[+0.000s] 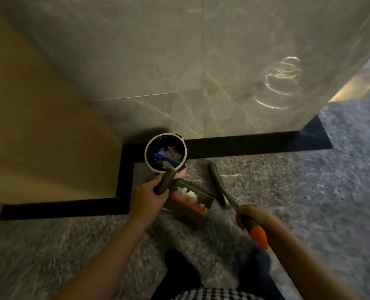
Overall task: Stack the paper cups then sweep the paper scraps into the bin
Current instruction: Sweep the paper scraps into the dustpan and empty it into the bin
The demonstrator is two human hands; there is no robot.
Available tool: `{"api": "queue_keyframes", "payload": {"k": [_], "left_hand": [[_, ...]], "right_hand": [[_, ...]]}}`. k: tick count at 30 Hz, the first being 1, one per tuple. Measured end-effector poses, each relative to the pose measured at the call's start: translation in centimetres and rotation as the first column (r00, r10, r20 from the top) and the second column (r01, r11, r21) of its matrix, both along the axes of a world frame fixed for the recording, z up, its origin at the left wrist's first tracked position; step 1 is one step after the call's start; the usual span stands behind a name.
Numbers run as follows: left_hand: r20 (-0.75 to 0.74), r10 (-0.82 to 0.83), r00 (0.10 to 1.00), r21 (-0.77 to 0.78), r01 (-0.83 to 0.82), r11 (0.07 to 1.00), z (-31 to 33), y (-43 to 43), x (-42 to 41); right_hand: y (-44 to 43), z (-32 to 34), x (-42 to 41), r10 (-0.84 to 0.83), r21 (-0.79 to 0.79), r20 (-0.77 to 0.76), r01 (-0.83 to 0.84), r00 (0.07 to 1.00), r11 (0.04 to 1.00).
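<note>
A dim corner of speckled grey stone floor (309,191), edged by a black skirting band (233,144), meets a tan panel (39,126) at left and a grey marble wall (201,61) ahead. In the corner stands a round white-rimmed bin (166,153), with blue and white rubbish inside. Just below it the left hand (149,194) is wrapped around the dark handle of a dustpan (188,199), the handle's tip reaching the bin's near rim. The pan is low over the floor beside the bin; whether it touches the floor I cannot tell. White paper scraps (188,194) lie in it against an orange strip. To the right, the right hand (250,215) is closed on the grey-and-orange handle of a brush (217,182), whose dark head sits beside the pan. The person's dark legs and a checked garment show at the bottom edge.
</note>
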State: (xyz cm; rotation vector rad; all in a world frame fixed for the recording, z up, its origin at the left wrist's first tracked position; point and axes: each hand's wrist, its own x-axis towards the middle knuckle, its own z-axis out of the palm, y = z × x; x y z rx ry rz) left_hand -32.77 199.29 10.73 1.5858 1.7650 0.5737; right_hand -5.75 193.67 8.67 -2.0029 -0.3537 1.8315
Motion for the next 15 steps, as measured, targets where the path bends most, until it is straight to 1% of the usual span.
{"api": "queue_keyframes", "payload": {"k": [3, 6, 10, 15], "left_hand": [[-0.004, -0.128, 0.992, -0.004, 0.128, 0.992, -0.4, 2.1, -2.7], [-0.008, -0.224, 0.975, -0.013, 0.224, 0.975, -0.9, 3.2, -4.0], [-0.002, -0.246, 0.969, -0.013, 0.246, 0.969, -2.0, 3.4, -5.2], [-0.065, -0.253, 0.965, 0.022, 0.255, 0.967, -2.6, 3.1, -7.0]], "right_hand": [[0.5, 0.6, -3.6, -0.106, -0.057, -0.032, 0.104, 0.994, 0.993], [0.6, 1.3, -5.6, -0.207, -0.111, -0.104, 0.196, 0.973, 0.974], [-0.4, 1.8, -6.8, -0.356, -0.138, -0.186, 0.335, 0.916, 0.932], [-1.0, 2.4, -8.8, -0.402, -0.22, -0.222, 0.356, 0.888, 0.908]]}}
